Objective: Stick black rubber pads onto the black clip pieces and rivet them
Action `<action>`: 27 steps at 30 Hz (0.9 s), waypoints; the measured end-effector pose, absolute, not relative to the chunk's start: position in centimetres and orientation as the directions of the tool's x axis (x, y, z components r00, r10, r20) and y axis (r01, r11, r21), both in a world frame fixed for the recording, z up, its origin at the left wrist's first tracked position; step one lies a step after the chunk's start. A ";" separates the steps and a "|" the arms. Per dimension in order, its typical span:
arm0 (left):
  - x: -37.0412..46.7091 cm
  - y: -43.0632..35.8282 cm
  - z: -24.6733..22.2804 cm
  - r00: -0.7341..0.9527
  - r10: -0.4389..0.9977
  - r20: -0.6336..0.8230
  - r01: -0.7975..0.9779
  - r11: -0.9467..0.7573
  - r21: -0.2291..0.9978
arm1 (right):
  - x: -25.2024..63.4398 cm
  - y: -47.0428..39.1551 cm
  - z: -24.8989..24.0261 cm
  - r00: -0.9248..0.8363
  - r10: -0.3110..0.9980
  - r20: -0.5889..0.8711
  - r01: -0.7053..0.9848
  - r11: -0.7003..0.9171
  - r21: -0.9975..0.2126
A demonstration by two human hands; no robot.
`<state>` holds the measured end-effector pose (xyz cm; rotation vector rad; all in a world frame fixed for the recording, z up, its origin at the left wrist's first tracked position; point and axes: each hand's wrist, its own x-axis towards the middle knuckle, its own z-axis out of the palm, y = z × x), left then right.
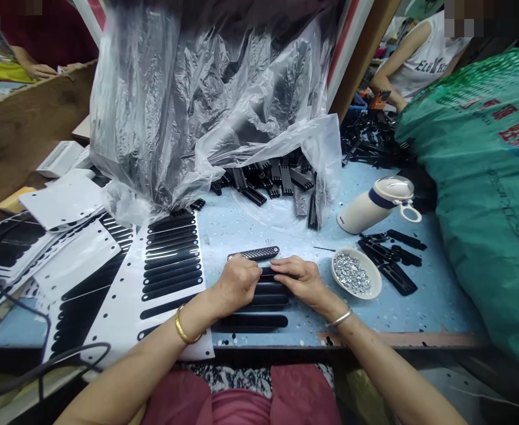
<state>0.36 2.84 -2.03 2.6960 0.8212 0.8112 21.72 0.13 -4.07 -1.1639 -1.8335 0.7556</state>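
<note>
one black strip (267, 272) is held near the middle of the counter's front edge, its ends hidden by the fingers. the left hand (240, 281), with a gold bangle (180, 326) at the wrist, has its fingers curled in, the grip narrow and closed on the strip's left part. the right hand (302, 280), wearing a silver bangle (339, 317), has straighter fingers, its grip drawn together on the right part. just beyond the fingertips lies a patterned bar (261, 254); between the hands and the front edge of the counter (436, 307) lie loose strips (259, 321), roughly parallel to that edge. to the right stands a bowl (378, 282) of small metal pieces (350, 273), with black parts (396, 268) just beside it and a pale bottle (361, 209) behind. left of the hands, a white sheet (120, 316) bearing a row of dark strips reaches the front edge. toward the back edge, a clear plastic bag (153, 118) spills black pieces (286, 177) from its mouth, and a green sack (476, 206) bulges along the right end.
</note>
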 end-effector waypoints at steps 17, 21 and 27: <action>0.4 2.7 -0.3 0.696 0.612 0.374 0.492 -0.787 0.372 | 22.6 0.3 -1.2 -0.178 0.979 0.099 0.444 0.170 -0.880; -2.2 1.8 2.6 0.594 0.655 0.467 0.537 -0.755 0.377 | 21.8 -2.0 0.8 -0.023 0.959 0.282 0.618 0.236 -0.750; -11.6 -4.7 4.1 0.180 0.782 0.597 0.743 -0.506 0.439 | 14.4 -9.1 2.2 -0.400 0.753 0.522 0.376 0.654 -0.656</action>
